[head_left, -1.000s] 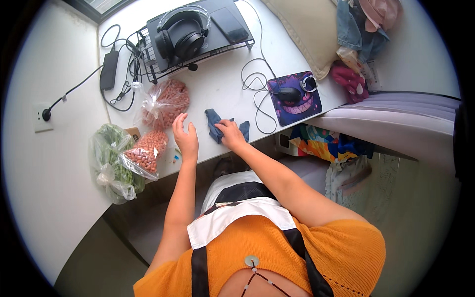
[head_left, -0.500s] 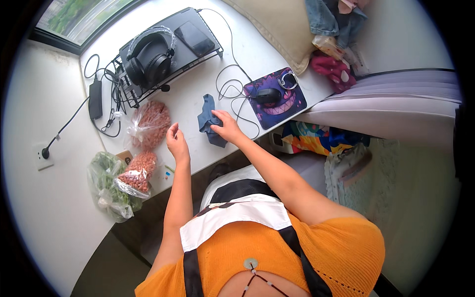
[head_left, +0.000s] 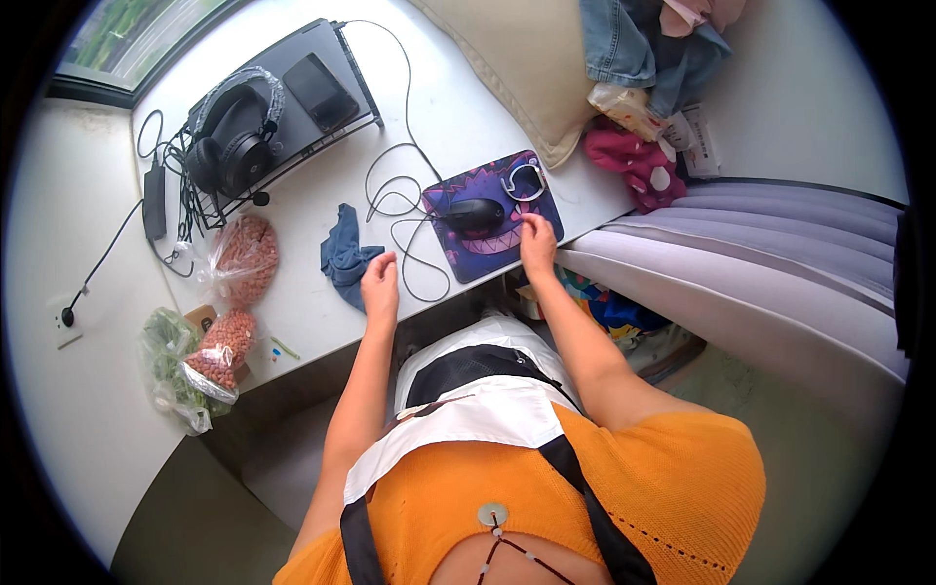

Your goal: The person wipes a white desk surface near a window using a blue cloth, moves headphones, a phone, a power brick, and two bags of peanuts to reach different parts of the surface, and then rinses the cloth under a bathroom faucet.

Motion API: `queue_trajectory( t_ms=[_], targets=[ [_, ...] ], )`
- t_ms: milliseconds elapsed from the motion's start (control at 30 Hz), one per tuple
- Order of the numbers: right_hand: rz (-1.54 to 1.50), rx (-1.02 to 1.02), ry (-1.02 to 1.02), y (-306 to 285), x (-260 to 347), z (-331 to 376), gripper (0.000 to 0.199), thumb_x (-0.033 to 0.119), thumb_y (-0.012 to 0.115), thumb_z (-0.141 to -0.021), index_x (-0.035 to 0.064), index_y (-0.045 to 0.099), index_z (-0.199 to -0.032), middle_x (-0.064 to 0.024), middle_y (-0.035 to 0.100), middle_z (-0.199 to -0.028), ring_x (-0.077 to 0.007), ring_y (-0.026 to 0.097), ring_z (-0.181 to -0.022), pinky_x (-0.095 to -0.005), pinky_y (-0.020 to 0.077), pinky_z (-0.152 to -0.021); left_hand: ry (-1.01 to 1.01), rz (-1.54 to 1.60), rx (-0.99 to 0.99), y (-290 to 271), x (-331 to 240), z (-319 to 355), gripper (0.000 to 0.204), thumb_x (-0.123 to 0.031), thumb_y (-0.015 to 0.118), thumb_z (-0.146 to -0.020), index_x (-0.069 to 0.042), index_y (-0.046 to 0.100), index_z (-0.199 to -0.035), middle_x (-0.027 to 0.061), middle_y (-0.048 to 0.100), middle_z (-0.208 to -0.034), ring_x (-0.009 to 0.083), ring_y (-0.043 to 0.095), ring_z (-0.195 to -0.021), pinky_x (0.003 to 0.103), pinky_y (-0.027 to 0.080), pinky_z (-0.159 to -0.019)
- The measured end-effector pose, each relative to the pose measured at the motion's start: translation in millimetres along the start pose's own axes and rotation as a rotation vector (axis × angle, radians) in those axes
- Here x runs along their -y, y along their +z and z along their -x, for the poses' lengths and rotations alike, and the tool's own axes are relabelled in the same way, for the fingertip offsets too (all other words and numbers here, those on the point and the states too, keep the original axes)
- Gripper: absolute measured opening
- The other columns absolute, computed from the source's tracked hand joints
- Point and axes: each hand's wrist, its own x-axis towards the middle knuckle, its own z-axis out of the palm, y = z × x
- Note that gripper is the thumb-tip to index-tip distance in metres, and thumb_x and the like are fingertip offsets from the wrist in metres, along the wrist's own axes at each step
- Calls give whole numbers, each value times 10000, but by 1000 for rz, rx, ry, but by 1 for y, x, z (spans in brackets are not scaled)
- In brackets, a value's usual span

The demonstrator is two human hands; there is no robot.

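Observation:
My right hand [head_left: 537,244] is over the right edge of a purple mouse pad [head_left: 478,260] with a cartoon grin, its fingers loosely bent and nothing visible in them. Just beyond the fingertips, a watch-like thing with a white band [head_left: 525,182] lies on the pad, left of which sits a black computer mouse [head_left: 475,216]. At the front of the table, my left hand [head_left: 380,285] is half curled and holds nothing that I can see. Its fingertips are close to the right end of a crumpled blue cloth [head_left: 343,255]; whether they touch is unclear.
A laptop [head_left: 283,78] on a black stand bears headphones [head_left: 232,161] and a phone [head_left: 320,93]. Bags of reddish-brown pellets [head_left: 244,255] and a bag of greens [head_left: 171,361] stand at the left. Cables, a beige cushion [head_left: 507,68], clothes [head_left: 624,49] and a curtain [head_left: 741,263] surround the workspace.
My right hand has left the blue cloth and moved right to the mouse pad. My left hand has come rightward to beside the cloth. The view has shifted, so the table things appear further left.

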Motion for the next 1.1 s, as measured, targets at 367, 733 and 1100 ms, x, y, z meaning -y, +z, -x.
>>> queue_trajectory(
  t_ms=[367,733,1100],
  targets=[
    [180,308,271,-32,-84,-112,298,229,635,-809,107,613,-1081,-118,675,-960,-292,633,-953,-382,486,-850,-224,-104,-129,124,28,-22,467,-110,619,-825,33,482,-1248,136,594,-1084,186,599,-907,292,494,-761],
    [336,492,71,-48,-46,-126,244,288,664,-768,98,666,-920,-123,678,-859,-312,642,-874,-406,498,-770,-166,-275,-221,126,25,-40,144,-97,673,-759,-28,615,-871,49,600,-687,149,577,-640,299,475,-604],
    [144,368,-174,-73,-43,-109,161,183,640,-780,89,662,-908,-119,650,-828,-315,629,-786,-406,484,-694,-79,-164,-174,134,37,-30,95,-20,638,-768,-59,556,-795,-6,521,-646,85,483,-573,239,411,-520]
  ],
)
